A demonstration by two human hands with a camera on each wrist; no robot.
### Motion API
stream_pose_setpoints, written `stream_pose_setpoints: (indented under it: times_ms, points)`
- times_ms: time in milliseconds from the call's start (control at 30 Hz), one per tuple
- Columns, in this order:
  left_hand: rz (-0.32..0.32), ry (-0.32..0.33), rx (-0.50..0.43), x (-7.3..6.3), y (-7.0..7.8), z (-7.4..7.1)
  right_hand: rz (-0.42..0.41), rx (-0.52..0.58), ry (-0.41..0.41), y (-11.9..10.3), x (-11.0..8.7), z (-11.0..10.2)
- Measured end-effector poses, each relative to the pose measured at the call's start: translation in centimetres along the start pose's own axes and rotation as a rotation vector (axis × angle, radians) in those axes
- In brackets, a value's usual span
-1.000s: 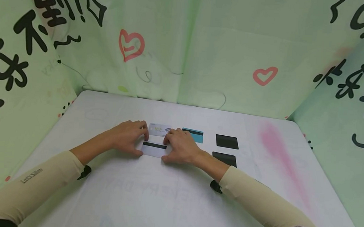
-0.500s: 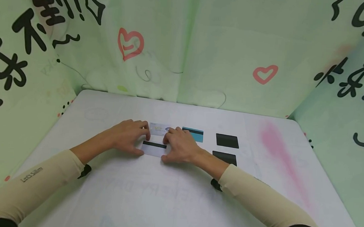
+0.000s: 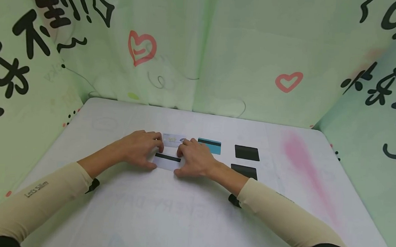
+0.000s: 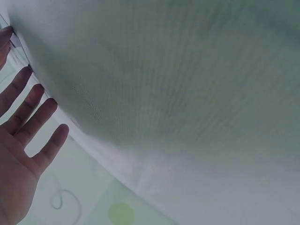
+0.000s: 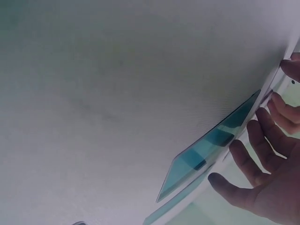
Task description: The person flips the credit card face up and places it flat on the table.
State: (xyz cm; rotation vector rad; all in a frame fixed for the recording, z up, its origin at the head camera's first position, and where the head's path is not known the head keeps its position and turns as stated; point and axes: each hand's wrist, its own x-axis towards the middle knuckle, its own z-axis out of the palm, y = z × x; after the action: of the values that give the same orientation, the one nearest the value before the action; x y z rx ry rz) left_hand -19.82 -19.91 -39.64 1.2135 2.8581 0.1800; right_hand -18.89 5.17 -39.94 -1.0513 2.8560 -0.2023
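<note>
- White magnetic-stripe card (image 3: 167,158) lies near the centre of the head view, between both hands, black stripe along its 12 o'clock side.
- Left hand (image 3: 141,147) at the card's 9 o'clock end: narrow grip, thumb at the 8 o'clock corner, forefinger bent down at the 10 o'clock corner. Left wrist view shows its other fingers fanned apart.
- Right hand (image 3: 198,159) at the 3 o'clock end: thumb by the 4 o'clock corner, forefinger by the 2 o'clock corner, holding that end.
- Pale VIP card (image 3: 172,140) just beyond, at 12 o'clock, a slim gap between; its 3 o'clock end is partly hidden by the right hand.
- Blue magnetic-stripe card (image 3: 211,147) toward 2 o'clock, dark stripe on its far side.
- Two black cards (image 3: 247,153) well apart toward 3 o'clock, one beyond the other; the nearer is partly covered by the right forearm.
- White tabletop (image 3: 167,225) beneath all; pink smear (image 3: 303,172) farther out at 3 o'clock.
- Pale green curtain (image 3: 240,55) at 12 o'clock, red hearts drawn on it.
</note>
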Motion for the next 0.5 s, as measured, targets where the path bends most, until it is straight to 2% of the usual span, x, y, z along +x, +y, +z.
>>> stream_pose_setpoints:
  times_ms: [267, 500]
  points:
    - [-0.015, -0.013, -0.044, 0.17, -0.10, -0.07, 0.030, 0.011, -0.018, -0.16, 0.33, -0.15]
    - [-0.007, -0.026, -0.036, 0.18, -0.09, 0.11, 0.034, 0.025, -0.033, -0.21, 0.38, -0.13]
